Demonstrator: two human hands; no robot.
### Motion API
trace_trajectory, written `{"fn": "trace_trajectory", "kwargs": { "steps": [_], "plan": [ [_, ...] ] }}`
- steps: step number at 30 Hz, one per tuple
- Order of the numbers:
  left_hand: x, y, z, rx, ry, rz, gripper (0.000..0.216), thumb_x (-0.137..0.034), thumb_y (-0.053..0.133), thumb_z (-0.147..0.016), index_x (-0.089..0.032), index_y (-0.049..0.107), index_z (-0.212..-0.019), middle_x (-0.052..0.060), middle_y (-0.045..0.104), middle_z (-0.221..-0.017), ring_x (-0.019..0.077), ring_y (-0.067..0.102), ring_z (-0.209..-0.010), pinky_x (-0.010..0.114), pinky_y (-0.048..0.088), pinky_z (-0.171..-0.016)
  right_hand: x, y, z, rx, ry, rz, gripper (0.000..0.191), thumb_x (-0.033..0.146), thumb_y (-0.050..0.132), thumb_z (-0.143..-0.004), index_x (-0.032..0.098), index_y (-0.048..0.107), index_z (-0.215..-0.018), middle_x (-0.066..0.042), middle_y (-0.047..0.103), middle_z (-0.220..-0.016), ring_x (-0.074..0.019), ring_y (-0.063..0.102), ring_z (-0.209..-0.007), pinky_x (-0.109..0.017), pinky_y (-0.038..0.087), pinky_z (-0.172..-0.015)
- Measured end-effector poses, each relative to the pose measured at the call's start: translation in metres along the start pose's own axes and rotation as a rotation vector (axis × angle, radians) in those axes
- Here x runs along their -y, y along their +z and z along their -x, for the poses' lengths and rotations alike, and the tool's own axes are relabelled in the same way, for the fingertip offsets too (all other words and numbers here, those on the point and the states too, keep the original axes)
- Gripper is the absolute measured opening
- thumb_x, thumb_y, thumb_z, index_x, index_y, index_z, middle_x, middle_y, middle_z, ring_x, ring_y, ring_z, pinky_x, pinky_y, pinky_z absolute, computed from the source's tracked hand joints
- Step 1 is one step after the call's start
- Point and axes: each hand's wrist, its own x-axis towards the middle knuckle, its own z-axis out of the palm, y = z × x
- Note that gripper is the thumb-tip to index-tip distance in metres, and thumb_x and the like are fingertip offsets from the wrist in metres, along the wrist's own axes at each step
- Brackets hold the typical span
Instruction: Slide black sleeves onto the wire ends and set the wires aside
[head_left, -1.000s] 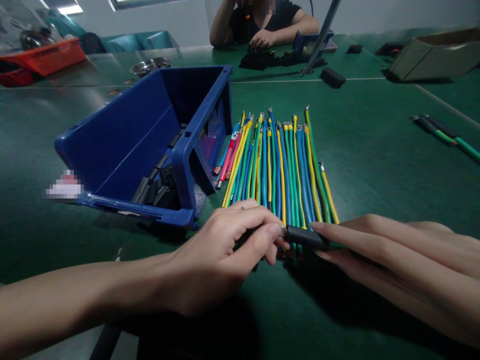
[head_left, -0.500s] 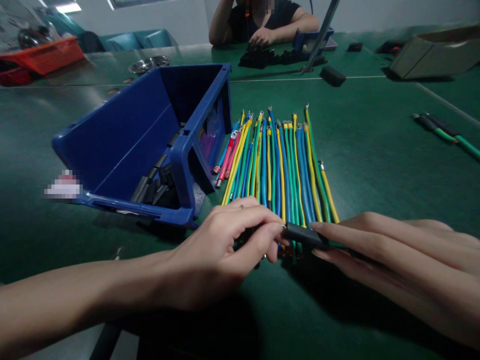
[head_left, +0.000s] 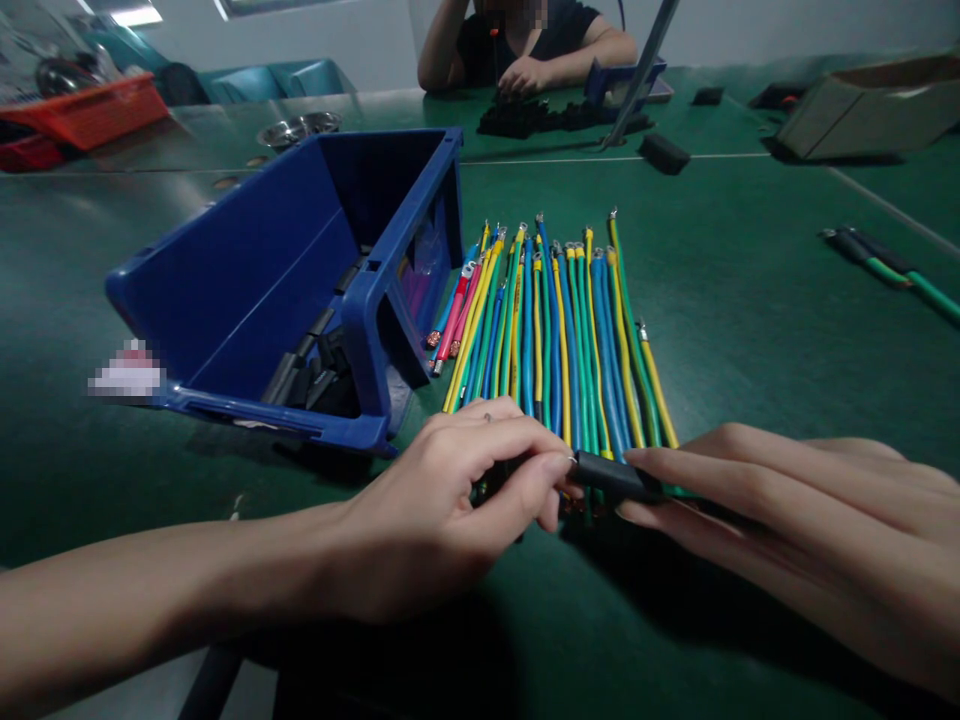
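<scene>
Between my hands, above the near ends of a row of cables, is a black sleeve on a green cable. My left hand pinches the metal end that sticks out of the sleeve's left side; the fingers mostly hide it. My right hand grips the sleeve's right end and the cable between thumb and fingers. Beyond them the row of blue, green and yellow-green cables lies side by side, metal lugs at the far ends. Short pink cables lie at the row's left.
A blue bin holding black sleeve pieces stands left of the cables. Sleeved green cables lie at the right. A cardboard box, a black block and metal bowls are farther back. Another person sits across the table.
Both hands and the sleeved cable have shifted very slightly, the left hand a little to the right. Their grip looks the same, and the bin and cable row stay put.
</scene>
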Motion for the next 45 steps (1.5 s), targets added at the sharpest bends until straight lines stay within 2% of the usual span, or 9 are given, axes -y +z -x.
{"fn": "trace_trajectory", "kwargs": {
  "steps": [8,14,20,30,35,39,45],
  "plan": [
    [-0.0018,-0.0009,-0.0025,0.009,-0.04,0.028,0.033,-0.014,0.053,-0.105,-0.018,0.065,-0.075,-0.004,0.069,-0.082,0.0094,0.065,-0.083,0.021,0.048,-0.085,-0.0004,0.0022,0.0009,0.009,0.025,-0.085,0.019,0.025,0.043,-0.112,0.022,0.059,-0.12,0.002,0.067,-0.074,-0.0116,0.063,-0.052,-0.031,0.038,-0.045],
    [-0.0035,-0.0012,-0.0022,0.004,-0.048,0.047,0.033,-0.014,0.052,-0.105,-0.019,0.064,-0.075,-0.004,0.067,-0.077,0.0098,0.064,-0.081,0.022,0.048,-0.083,-0.001,-0.0005,0.0023,0.024,0.023,-0.063,0.02,0.02,0.045,-0.11,0.021,0.059,-0.125,0.002,0.07,-0.077,-0.0114,0.062,-0.053,-0.03,0.04,-0.047],
    [-0.0029,-0.0011,-0.0012,0.008,-0.051,0.051,0.035,-0.015,0.053,-0.105,-0.019,0.066,-0.073,-0.003,0.071,-0.079,0.0103,0.065,-0.083,0.021,0.048,-0.084,-0.003,-0.0005,0.0005,0.035,-0.02,-0.074,0.018,0.021,0.049,-0.11,0.017,0.06,-0.123,0.003,0.068,-0.075,-0.0087,0.062,-0.052,-0.028,0.039,-0.047],
    [-0.004,-0.0025,-0.0022,0.025,-0.039,0.03,0.033,-0.013,0.054,-0.103,-0.02,0.066,-0.074,-0.003,0.073,-0.08,0.013,0.065,-0.082,0.025,0.048,-0.085,-0.003,-0.0005,0.0003,0.036,-0.017,-0.043,0.014,0.026,0.05,-0.11,0.021,0.06,-0.117,0.005,0.066,-0.071,-0.0087,0.06,-0.048,-0.028,0.037,-0.045],
    [-0.0071,-0.0031,-0.0044,0.032,-0.082,0.036,0.03,-0.018,0.053,-0.103,-0.021,0.063,-0.075,-0.001,0.071,-0.079,0.0147,0.065,-0.079,0.028,0.05,-0.084,-0.001,0.0008,0.0026,0.044,0.023,-0.047,0.017,0.021,0.051,-0.108,0.021,0.059,-0.123,0.003,0.067,-0.076,-0.0116,0.062,-0.053,-0.03,0.04,-0.049],
    [-0.0086,-0.0032,-0.0055,0.029,-0.091,0.026,0.033,-0.019,0.049,-0.103,-0.021,0.059,-0.071,0.0,0.069,-0.076,0.0155,0.065,-0.077,0.031,0.05,-0.083,-0.0014,-0.0015,0.0016,0.045,-0.007,-0.083,0.024,0.015,0.049,-0.107,0.019,0.058,-0.129,0.0,0.071,-0.084,-0.0116,0.064,-0.059,-0.029,0.042,-0.052],
    [-0.0066,-0.0034,-0.0035,0.052,-0.079,0.026,0.029,-0.018,0.049,-0.103,-0.021,0.059,-0.076,-0.001,0.066,-0.079,0.0159,0.064,-0.083,0.03,0.048,-0.084,-0.0032,-0.003,0.0017,0.079,-0.007,-0.093,0.023,0.019,0.048,-0.109,0.021,0.058,-0.13,0.002,0.069,-0.082,-0.0106,0.063,-0.058,-0.029,0.041,-0.051]
  ]
}}
